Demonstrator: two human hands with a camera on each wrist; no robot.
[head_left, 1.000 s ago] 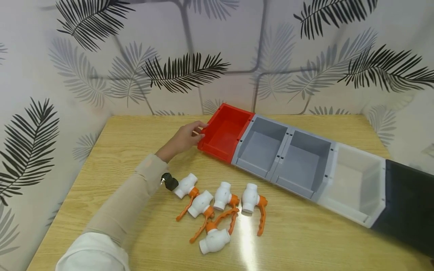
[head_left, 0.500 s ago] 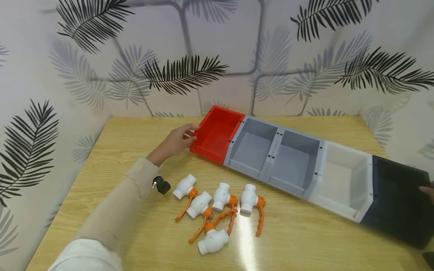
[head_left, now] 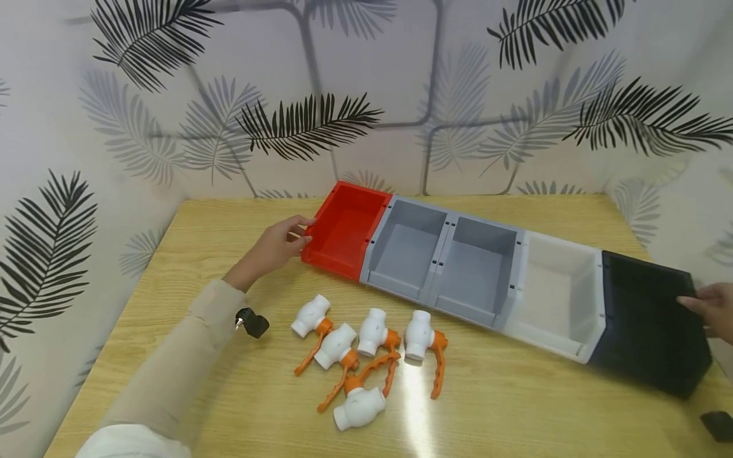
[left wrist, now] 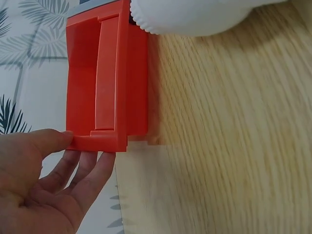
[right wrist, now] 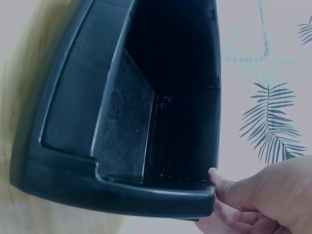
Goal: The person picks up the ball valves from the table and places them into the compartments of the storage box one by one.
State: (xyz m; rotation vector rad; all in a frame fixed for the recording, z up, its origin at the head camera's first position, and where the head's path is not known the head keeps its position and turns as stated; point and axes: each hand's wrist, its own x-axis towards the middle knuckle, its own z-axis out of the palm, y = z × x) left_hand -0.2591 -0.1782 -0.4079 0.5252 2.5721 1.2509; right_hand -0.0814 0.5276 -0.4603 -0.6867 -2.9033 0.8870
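Observation:
A joined row of bins spans the table in the head view: a red bin [head_left: 331,262], two grey bins [head_left: 401,286], a white bin [head_left: 546,340] and a black bin [head_left: 644,318]. My left hand [head_left: 269,251] grips the red bin's outer end, the thumb over its rim and fingers beneath, as the left wrist view shows. At the opposite end, my right hand [head_left: 712,312] pinches the rim corner of the black bin [right wrist: 68,107], thumb on the edge. Several white ball valves [head_left: 373,332] with orange handles lie loose in front of the row.
The wooden table [head_left: 515,407] runs back to a fabric wall [head_left: 378,76] printed with leaves. A small black device [head_left: 252,323] sits by the left sleeve [head_left: 177,356]; another black piece [head_left: 717,425] shows at lower right.
The whole row of bins has slid to the left, both ends moving together. My left hand has moved left with the red bin, and my right hand has come into the head view.

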